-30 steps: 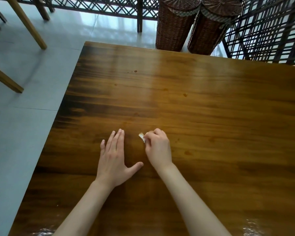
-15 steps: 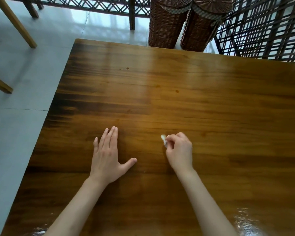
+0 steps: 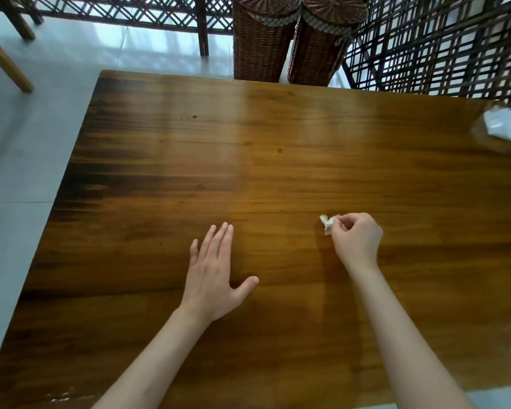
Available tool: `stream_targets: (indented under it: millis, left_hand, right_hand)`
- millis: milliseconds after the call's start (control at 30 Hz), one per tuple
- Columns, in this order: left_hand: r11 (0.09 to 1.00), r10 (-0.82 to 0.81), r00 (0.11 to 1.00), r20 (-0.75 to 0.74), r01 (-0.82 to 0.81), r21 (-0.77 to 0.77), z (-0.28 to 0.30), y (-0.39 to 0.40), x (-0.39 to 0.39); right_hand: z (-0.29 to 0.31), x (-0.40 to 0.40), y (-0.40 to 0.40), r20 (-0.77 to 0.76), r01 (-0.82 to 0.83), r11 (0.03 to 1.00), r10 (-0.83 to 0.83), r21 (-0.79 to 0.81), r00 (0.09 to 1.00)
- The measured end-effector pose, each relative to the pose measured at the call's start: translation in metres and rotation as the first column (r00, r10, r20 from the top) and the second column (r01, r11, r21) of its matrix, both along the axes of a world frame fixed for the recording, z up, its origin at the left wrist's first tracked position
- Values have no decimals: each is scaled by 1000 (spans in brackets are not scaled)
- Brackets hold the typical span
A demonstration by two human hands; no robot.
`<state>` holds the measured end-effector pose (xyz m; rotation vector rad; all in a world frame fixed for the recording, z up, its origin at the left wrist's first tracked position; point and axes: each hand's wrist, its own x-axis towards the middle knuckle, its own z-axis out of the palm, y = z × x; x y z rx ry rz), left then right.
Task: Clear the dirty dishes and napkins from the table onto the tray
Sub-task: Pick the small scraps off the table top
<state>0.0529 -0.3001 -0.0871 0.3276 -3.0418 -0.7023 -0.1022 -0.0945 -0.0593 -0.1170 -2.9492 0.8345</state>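
My right hand point(image 3: 355, 237) pinches a small crumpled white napkin scrap point(image 3: 327, 224) between thumb and fingertips, low over the wooden table point(image 3: 248, 160). My left hand point(image 3: 216, 273) lies flat on the table with straight fingers and the thumb spread, well left of the scrap. At the far right edge a clear container point(image 3: 502, 131) holds white crumpled napkins. No tray or dishes show in this view.
Two tall wicker baskets point(image 3: 289, 39) stand on the floor behind the table's far edge, before dark lattice screens point(image 3: 437, 45). Wooden chair legs point(image 3: 6, 60) stand on the grey floor at the left. A few small crumbs point(image 3: 194, 116) dot the tabletop.
My right hand has carried the napkin scrap to the right, away from my left hand. The view has shifted, bringing the clear container into sight at the right edge.
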Motion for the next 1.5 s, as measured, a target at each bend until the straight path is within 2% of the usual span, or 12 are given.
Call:
stream_targets:
  millis: [200,367,433,767,933,1100,1200,1267,1400,1500]
  left_hand:
    - [1000,10,999,-38,-9,19,2,24,-33]
    - [999,38,999,-14,-38,-24,-3,32,-37]
    - [998,50,998,-22,-51,-33,-3,33,-38]
    - [996,69,998,-13,-70,-62,-3,35,-39]
    - [995,68,998,-11,-69,-71,-5,35,-39]
    - [995,69,997,-19,-70,-64,-6,35,-38]
    - [996,66,997,-27,-67,-57,-5,36,-38]
    - [996,68,997,-30,-70,-54,-4,36,-38]
    - [996,71,997,-29,-73,-53,-5,35,-37]
    - [995,72,997,-27,-74,-61,-6,35,-37]
  right_hand:
    - [0,-18,3,-24,3,1000,-3,14,1000]
    - [-11,-14,4,116,-27,992,13,123,993]
    - [-15,-12,5,108,-36,991,22,127,994]
    - [-20,10,21,38,-299,951,297,75,954]
    - [-22,18,29,16,-170,980,170,98,985]
    - [-22,24,24,-34,-316,945,320,90,947]
    - [-13,-13,23,-120,-210,978,209,10,970]
    - [-9,-43,22,-75,-146,989,145,-8,987]
    - [-19,-52,12,-9,-178,984,178,5,984]
    - [-23,-28,-1,-44,-302,953,301,-23,953]
